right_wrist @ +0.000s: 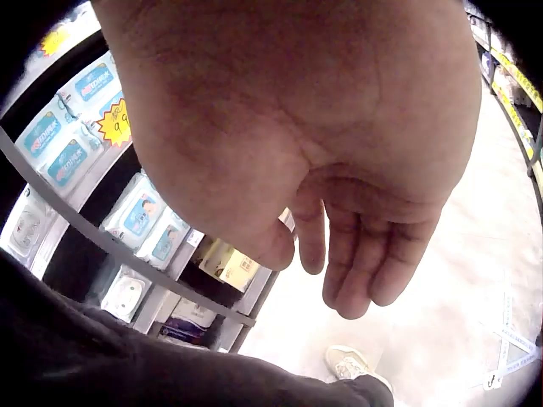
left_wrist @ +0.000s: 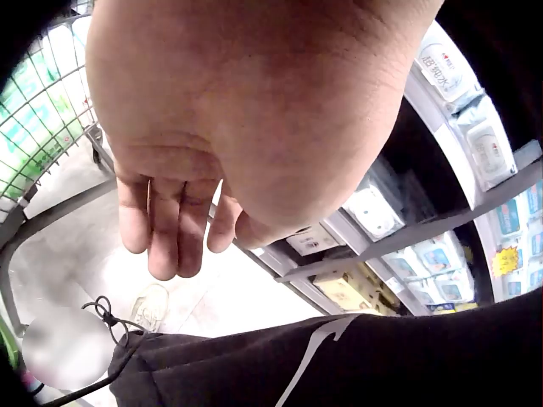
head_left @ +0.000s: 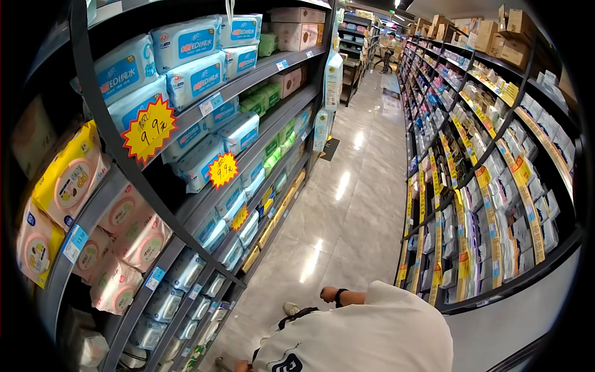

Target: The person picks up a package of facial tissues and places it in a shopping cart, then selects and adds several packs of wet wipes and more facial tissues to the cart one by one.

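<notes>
1. Left hand [left_wrist: 246, 119], right hand [right_wrist: 305, 127]: we see both empty, fingers loosely extended.
2. We locate the blue-and-white packs [head_left: 198, 79] on the shelving [head_left: 248, 85], untouched.
3. We judge this step as pre-grasp; any pick-up would call for reaching, fingers spread.

Grey marbled tiles [head_left: 344, 232] paved a narrow aisle, glossy under white streaks of reflected light [head_left: 311, 260]. Dark metal shelving [head_left: 248, 83] lined its left side; a long, black-edged rack [head_left: 508, 290] ran opposite, with cardboard boxes [head_left: 486, 36] along its top edge towards the far end.
</notes>
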Demonstrator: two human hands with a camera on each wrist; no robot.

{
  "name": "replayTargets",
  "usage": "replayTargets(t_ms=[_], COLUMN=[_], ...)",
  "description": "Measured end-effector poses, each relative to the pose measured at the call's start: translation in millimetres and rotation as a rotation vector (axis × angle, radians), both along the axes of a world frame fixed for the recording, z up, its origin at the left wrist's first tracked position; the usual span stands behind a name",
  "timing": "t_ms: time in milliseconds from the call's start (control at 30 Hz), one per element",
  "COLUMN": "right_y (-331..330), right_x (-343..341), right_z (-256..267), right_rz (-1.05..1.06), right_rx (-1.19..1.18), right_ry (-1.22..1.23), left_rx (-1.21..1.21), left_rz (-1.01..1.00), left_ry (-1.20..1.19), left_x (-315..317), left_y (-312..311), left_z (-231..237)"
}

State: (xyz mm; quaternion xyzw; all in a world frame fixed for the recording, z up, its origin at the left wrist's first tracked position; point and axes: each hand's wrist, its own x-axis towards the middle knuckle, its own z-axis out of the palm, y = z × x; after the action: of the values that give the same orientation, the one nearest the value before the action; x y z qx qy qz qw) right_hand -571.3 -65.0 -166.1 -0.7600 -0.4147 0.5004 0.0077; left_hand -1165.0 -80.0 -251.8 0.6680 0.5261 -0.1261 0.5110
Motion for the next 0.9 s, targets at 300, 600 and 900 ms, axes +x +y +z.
replayTargets(t_ms=[300, 600, 900], right_y=[61, 74, 104], right_x=[9, 21, 4], right_z=[12, -22, -17], right_rz=[0.237, 0.980, 1.273], right_rx=[0.108, 0.134, 0.078], right_ry=[-0.037, -0.192, -0.291], left_rx=[0.052, 0.275, 0.155], left_rz=[0.126, -0.072, 0.229], left_ry=[0.095, 0.185, 0.156], left_x=[30, 19, -3], left_y=[-29, -41, -87], left_z=[13, 35, 51])
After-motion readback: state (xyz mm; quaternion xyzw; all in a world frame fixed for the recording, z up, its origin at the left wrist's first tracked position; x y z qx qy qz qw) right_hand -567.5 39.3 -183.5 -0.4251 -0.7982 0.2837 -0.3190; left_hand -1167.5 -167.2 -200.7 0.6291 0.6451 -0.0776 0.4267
